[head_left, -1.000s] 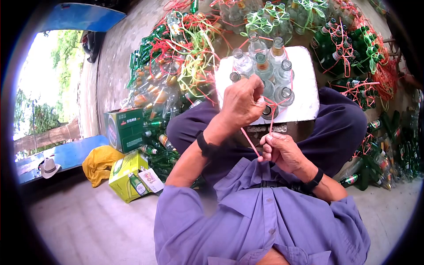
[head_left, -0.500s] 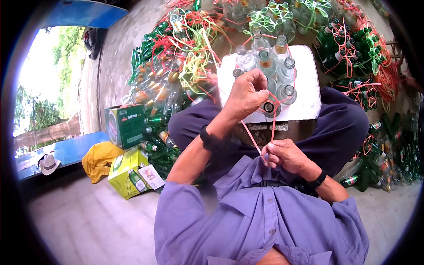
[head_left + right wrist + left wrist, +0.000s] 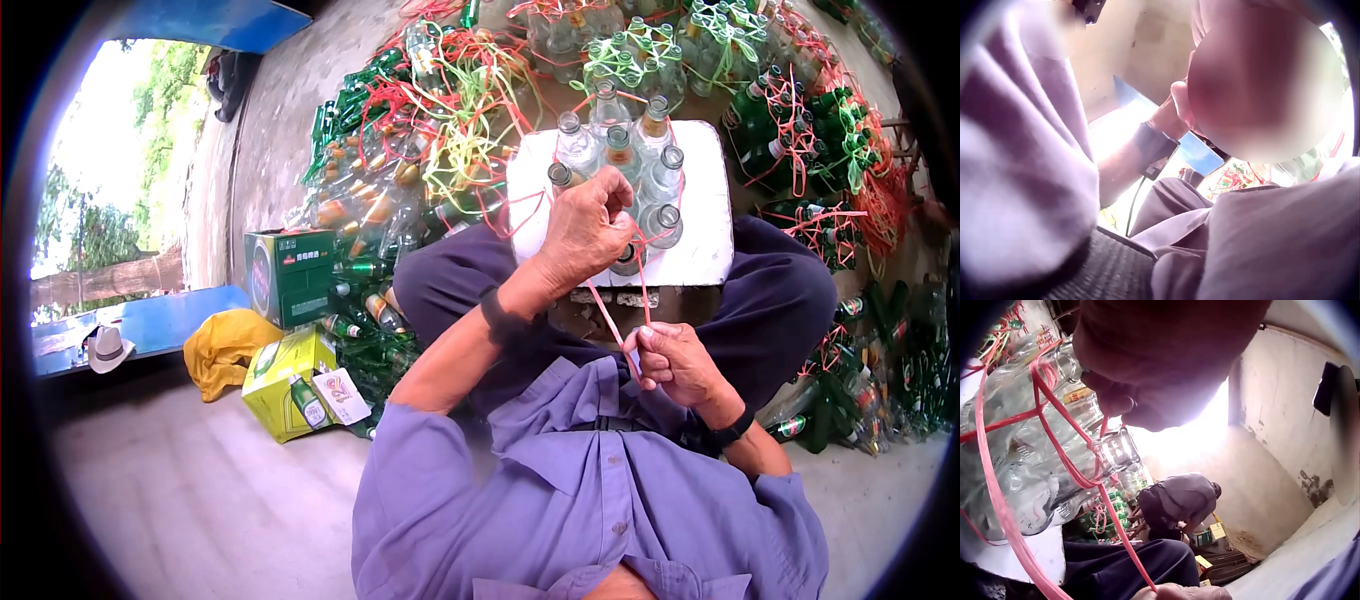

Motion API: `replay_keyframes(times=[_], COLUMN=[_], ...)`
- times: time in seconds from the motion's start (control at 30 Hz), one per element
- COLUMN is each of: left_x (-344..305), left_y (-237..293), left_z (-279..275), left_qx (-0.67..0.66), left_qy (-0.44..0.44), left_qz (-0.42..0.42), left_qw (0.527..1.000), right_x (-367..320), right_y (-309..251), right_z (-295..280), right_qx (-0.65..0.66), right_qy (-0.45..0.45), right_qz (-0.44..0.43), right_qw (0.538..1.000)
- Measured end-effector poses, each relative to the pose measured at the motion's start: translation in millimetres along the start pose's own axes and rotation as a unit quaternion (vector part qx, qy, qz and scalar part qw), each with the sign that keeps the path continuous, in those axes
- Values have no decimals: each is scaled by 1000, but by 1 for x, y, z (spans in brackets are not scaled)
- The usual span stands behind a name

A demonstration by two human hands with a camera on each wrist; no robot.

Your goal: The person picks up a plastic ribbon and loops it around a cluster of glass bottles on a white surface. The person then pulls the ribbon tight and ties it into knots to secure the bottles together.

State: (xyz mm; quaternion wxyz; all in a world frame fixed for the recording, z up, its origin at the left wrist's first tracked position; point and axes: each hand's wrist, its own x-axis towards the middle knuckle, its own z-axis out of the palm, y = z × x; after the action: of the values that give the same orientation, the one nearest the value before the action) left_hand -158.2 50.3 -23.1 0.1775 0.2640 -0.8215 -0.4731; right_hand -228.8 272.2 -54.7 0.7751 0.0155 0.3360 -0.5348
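Note:
Several clear glass bottles (image 3: 574, 148) stand close together on a white board (image 3: 712, 205), with pink plastic twine (image 3: 602, 308) running round them. Above the near bottles, my left hand (image 3: 592, 222) pinches a strand of twine between curled fingers. The left wrist view shows that strand rising to the fingertips from a loop round a clear bottle neck (image 3: 1116, 450). Lower and closer to my belt, my right hand (image 3: 682, 362) grips the twine, which stretches taut from the front bottle (image 3: 628, 262). Sleeves and a blurred patch hide the right hand's work in the right wrist view.
Bundled bottles tied with green twine (image 3: 640, 50) stand behind the board; green bottles (image 3: 765, 150) lie to the right. Loose twine (image 3: 470, 120) heaps at left, near a green carton (image 3: 290, 275) and yellow-green box (image 3: 290, 385). A bent-over person (image 3: 1179, 503) appears behind.
The head view has shifted, so bottles and hands sit farther right and a little lower. Both hands keep hold of the twine; the right hand has moved slightly right relative to the front bottle.

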Motion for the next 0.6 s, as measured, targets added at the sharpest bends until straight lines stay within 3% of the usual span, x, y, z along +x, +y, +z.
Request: replay_keyframes(times=[0.33, 0.4, 0.6], left_x=[9, 10, 16], left_y=[10, 15, 11], left_z=[-16, -24, -39], left_qx=[31, 143, 211], left_qy=[-24, -62, -52], left_qz=[-5, 17, 102], left_qw=[999, 988, 971], right_x=[0, 2, 14], right_y=[-1, -3, -12], right_z=[-2, -6, -7], right_qx=[-53, -107, -132], right_qy=[135, 179, 197], right_qz=[-147, -198, -243], right_qw=[978, 958, 941])
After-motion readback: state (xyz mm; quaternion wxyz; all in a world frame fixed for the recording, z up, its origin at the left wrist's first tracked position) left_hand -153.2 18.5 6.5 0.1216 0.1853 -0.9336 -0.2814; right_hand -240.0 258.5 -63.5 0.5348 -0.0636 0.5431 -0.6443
